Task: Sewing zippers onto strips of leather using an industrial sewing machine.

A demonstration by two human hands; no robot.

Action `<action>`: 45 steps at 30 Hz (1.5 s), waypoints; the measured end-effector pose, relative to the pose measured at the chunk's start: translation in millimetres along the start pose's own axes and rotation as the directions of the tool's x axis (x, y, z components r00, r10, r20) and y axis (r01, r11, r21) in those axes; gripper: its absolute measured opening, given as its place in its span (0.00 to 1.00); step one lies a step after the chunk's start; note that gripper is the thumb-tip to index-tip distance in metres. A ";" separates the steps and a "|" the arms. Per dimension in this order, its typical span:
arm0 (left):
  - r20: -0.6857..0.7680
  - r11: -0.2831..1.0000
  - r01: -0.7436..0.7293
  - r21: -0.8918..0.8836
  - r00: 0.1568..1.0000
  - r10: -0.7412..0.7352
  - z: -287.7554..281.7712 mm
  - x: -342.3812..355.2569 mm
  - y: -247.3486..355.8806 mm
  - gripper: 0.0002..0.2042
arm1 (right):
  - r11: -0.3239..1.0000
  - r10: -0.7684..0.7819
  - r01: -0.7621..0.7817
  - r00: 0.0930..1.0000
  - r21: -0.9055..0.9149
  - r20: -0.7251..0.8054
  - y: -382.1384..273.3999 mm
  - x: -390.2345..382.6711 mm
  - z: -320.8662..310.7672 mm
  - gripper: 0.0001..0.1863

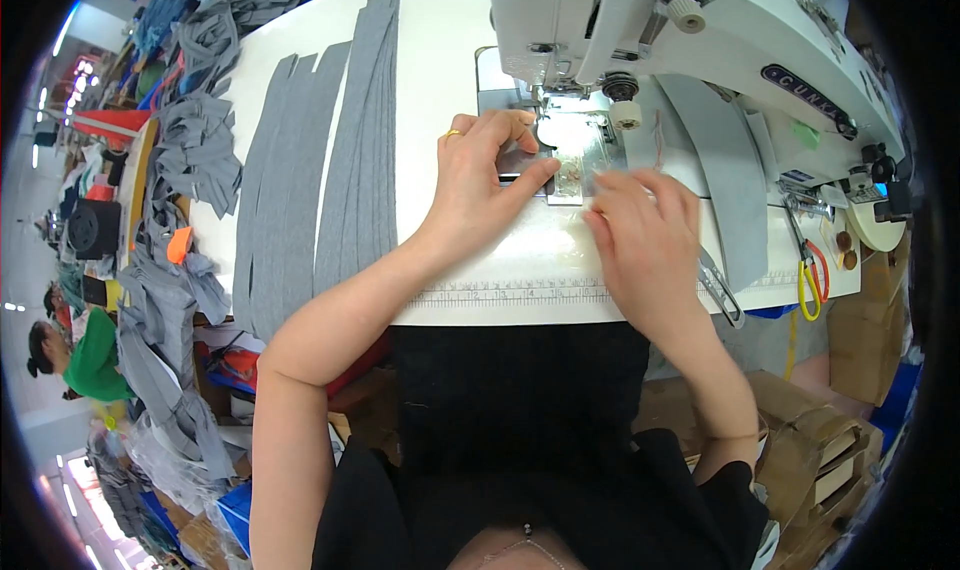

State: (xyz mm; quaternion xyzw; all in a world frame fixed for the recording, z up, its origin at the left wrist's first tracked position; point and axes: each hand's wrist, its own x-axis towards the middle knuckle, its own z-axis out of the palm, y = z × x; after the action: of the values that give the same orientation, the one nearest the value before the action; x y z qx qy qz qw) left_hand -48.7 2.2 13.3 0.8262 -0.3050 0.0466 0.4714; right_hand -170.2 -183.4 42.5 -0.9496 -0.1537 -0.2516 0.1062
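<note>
My left hand (pixel 485 170) rests at the left of the shiny metal plate (pixel 568 175) under the sewing machine (pixel 690 30). Its thumb and forefinger are apart, with bare metal showing between them; the other fingers bend down toward the plate. No held thing shows there. Just right of the plate is my right hand (pixel 645 235), its fingers smeared by motion, so whether they hold anything is unclear. Thin reddish thread (pixel 658 140) lies behind it. Metal thread snips (pixel 720 288) lie beside my right wrist, partly covered by it.
Long grey fabric strips (pixel 355 160) lie in piles on the left of the white table (pixel 430 80). Another grey fabric piece (pixel 725 170) curves along the right. Scissors with yellow and red handles (pixel 812 275) lie at the right edge. A printed ruler scale (pixel 500 293) follows the front edge.
</note>
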 end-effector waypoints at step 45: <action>-0.091 0.992 -0.108 0.063 0.989 0.113 -1.8 -2.6 -6.5 0.12 | 0.907 0.385 -0.384 0.923 -0.172 -0.028 88.7 -69.5 -60.4 0.06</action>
State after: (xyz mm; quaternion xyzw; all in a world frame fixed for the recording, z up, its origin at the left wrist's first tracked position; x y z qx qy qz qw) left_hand -46.9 7.3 8.4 0.8182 -0.3263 0.1205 0.4578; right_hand -223.9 -299.3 47.3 -0.9677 0.0585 -0.2353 0.0696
